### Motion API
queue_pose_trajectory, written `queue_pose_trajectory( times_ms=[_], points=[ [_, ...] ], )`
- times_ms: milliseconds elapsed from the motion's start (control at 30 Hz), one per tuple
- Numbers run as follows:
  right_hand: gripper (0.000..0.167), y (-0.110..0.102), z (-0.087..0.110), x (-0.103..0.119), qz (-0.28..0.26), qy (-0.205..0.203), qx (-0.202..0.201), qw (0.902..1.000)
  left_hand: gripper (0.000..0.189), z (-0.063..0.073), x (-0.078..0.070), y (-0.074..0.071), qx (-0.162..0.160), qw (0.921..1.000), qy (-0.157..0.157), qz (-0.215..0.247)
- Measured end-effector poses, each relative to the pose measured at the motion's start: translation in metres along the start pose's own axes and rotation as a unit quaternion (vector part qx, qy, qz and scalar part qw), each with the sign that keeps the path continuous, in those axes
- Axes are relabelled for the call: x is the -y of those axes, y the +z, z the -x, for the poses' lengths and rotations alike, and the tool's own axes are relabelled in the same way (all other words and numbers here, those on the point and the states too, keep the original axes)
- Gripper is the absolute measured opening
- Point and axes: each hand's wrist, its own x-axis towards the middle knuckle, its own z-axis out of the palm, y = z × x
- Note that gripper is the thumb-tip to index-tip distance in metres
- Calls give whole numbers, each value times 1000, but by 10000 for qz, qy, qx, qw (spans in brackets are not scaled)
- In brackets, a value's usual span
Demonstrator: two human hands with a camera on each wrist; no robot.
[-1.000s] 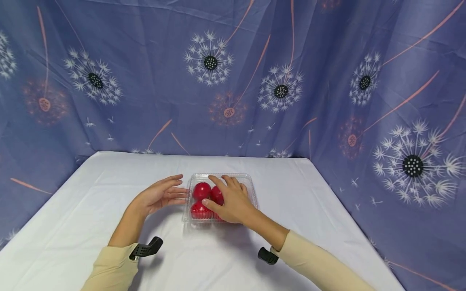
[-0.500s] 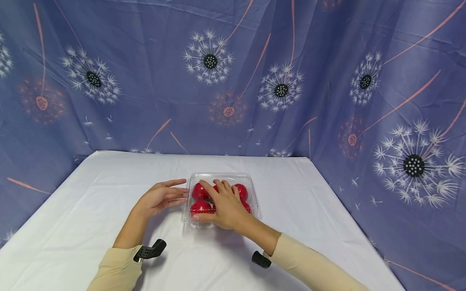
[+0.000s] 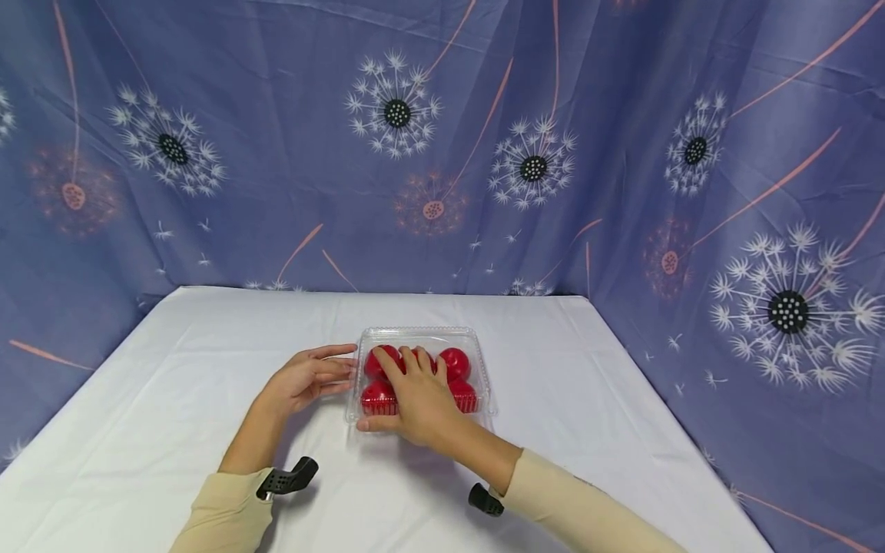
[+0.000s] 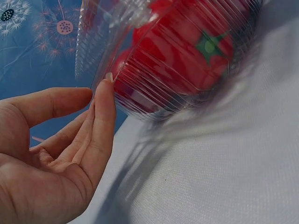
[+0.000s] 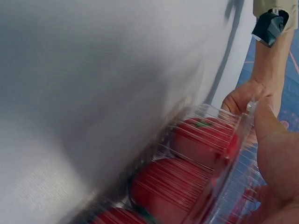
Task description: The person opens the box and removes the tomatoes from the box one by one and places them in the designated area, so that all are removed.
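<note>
A clear plastic clamshell box (image 3: pixel 482 380) with several red tomatoes (image 3: pixel 454 364) inside stands on the white cloth, its lid lying over them. My right hand (image 3: pixel 423 403) rests across the lid from the front, fingers spread and thumb at the front left edge. That hand hides the middle tomatoes in the head view. At the box's left side, my left hand (image 3: pixel 307 378) touches the rim with nearly straight fingertips (image 4: pixel 106 88). One tomato (image 4: pixel 187 56) shows its green calyx through the ribbed wall in the left wrist view.
White cloth (image 3: pixel 228 346) covers the table around the box. A blue curtain (image 3: pixel 290 153) with dandelion prints hangs behind and to both sides. Black wrist cameras (image 3: pixel 289 478) sit at both cuffs of the beige sleeves.
My right hand has slid left and toward the front over the lid, its thumb now at the front edge, uncovering the right-hand tomatoes. The left hand has shifted only slightly at the box's side.
</note>
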Motion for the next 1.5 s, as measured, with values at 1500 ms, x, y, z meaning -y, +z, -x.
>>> queue_pose_trajectory(
  times_ms=[1500],
  points=[
    [100,30,-1,2,1189,8,-674,9906,60,-3,5,-3,43,9997,-228,49]
  ],
)
